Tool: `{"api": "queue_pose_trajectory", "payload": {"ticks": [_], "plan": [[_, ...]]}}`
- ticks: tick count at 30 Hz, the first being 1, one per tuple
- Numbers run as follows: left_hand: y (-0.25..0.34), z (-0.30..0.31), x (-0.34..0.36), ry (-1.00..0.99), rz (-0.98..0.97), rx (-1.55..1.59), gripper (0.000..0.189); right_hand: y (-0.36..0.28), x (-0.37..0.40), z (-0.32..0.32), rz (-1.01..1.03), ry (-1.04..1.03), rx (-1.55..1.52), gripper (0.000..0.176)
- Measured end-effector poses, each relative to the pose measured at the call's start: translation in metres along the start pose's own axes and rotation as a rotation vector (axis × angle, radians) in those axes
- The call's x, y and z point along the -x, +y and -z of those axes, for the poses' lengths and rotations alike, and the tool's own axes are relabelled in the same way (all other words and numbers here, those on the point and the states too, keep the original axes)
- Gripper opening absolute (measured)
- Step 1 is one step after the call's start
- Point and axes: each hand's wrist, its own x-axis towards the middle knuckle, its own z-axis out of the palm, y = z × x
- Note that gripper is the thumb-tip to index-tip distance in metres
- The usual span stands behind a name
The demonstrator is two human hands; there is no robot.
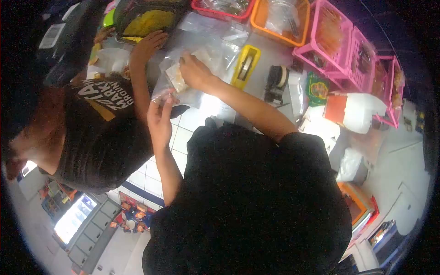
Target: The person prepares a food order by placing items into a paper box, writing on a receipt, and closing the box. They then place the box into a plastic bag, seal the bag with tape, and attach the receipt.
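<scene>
My left hand [160,121] is at the near edge of the table, its thumb and fingers pinching the edge of a clear plastic bag [187,97]. Further in, my right hand [196,72] is curled over a pale, flat, squarish packet [175,78] that overlaps the bag in this view. The fingers hide part of this packet. More clear plastic [215,50] lies on the table around and beyond my right hand. Just right of that hand is a yellow tape dispenser [245,66].
A co-worker in a dark shirt [105,133] stands at left, one hand [153,42] at a black tray of yellow food [149,23]. Orange [257,27] and pink baskets [341,64] line the back. A black tape-like roll [276,82] and white jug [362,112] are at right.
</scene>
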Motion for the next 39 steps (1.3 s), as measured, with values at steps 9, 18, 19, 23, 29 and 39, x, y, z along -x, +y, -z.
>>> {"api": "queue_pose_trajectory", "payload": {"ticks": [9,18,19,23,29,39], "plan": [[-0.004,0.006,-0.008,0.082,0.009,0.105,0.025,-0.058,0.060,0.069,0.039,0.417,0.255,0.059],[0.023,0.003,-0.001,0.179,0.132,0.021,0.027,0.029,0.041,0.073,-0.070,0.514,0.086,0.026],[0.024,0.005,-0.001,0.199,0.139,0.016,0.027,0.019,0.045,0.090,0.023,0.632,0.075,0.023],[0.025,0.007,0.002,0.245,0.127,0.022,0.028,0.012,0.053,0.113,0.248,0.630,-0.134,0.025],[0.030,0.004,0.004,0.219,0.025,-0.046,0.023,-0.018,0.068,0.108,0.167,0.292,-0.915,0.030],[0.054,-0.009,0.000,0.054,-0.159,-0.393,0.026,-0.061,0.067,0.072,0.554,0.322,-0.437,0.035]]}}
